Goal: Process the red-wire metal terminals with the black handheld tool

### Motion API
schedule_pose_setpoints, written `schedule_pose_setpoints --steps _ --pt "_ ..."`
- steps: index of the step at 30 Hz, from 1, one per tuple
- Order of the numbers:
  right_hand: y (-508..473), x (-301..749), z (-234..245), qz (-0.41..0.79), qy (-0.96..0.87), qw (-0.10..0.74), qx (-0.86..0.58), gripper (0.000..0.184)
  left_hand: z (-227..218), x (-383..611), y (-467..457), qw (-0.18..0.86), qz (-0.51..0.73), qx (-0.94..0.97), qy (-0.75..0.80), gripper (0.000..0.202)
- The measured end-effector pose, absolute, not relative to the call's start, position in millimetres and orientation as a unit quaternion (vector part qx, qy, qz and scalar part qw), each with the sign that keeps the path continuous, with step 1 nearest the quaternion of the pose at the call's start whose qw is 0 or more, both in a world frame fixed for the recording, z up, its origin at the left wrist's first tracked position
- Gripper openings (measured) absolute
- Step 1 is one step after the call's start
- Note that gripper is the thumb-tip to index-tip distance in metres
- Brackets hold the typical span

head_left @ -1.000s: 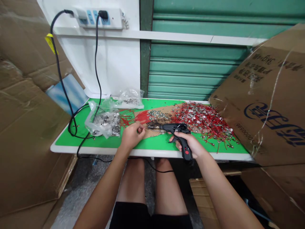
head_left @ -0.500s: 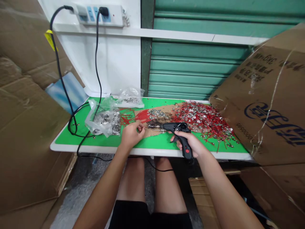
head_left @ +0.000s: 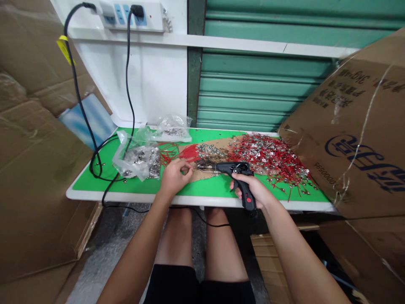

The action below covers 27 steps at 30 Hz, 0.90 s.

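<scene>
My right hand [head_left: 253, 191] is wrapped round the grip of a black soldering gun [head_left: 236, 169] whose metal tip points left over a cardboard sheet [head_left: 202, 173] on the green table [head_left: 104, 177]. Just left of the tip, my left hand [head_left: 174, 176] pinches a small part with thumb and fingertips; the part is too small to name. Behind the hands lie a bundle of red wires [head_left: 190, 153] and small metal terminals [head_left: 209, 150]. A big heap of red wires with metal ends [head_left: 268, 158] spreads at the right.
Clear plastic bags of metal parts [head_left: 137, 158] lie at the left, another bag [head_left: 173, 128] behind. Black cables [head_left: 95, 164] run up to a power strip [head_left: 133, 14] on the wall. Large cardboard boxes [head_left: 357, 126] crowd the right and left sides.
My left hand has shifted slightly and its fingers have come up toward the gun's tip. The gun and right hand have barely moved.
</scene>
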State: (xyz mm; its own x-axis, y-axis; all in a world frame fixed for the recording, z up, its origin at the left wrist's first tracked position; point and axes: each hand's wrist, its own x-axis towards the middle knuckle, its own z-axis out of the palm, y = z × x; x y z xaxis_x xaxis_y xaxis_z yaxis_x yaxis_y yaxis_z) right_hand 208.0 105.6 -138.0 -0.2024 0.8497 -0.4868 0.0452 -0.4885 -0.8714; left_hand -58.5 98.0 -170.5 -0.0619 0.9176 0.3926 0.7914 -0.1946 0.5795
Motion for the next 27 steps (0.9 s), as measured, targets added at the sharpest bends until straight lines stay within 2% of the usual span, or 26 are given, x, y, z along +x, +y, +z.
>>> schedule_pose_setpoints --steps 7,13,27 --pt "106.8 204.2 -134.8 0.699 -0.349 0.327 -0.531 0.016 -173.8 -59.8 100.1 0.084 0.378 0.68 0.623 0.008" --pt "107.8 205.7 -135.9 0.723 -0.334 0.333 -0.504 0.021 -176.7 -59.8 100.9 0.079 0.397 0.676 0.616 0.007" --pt "109.1 207.5 -138.4 0.733 -0.329 0.339 -0.489 0.022 -177.6 -60.2 101.6 0.082 0.401 0.68 0.608 0.006"
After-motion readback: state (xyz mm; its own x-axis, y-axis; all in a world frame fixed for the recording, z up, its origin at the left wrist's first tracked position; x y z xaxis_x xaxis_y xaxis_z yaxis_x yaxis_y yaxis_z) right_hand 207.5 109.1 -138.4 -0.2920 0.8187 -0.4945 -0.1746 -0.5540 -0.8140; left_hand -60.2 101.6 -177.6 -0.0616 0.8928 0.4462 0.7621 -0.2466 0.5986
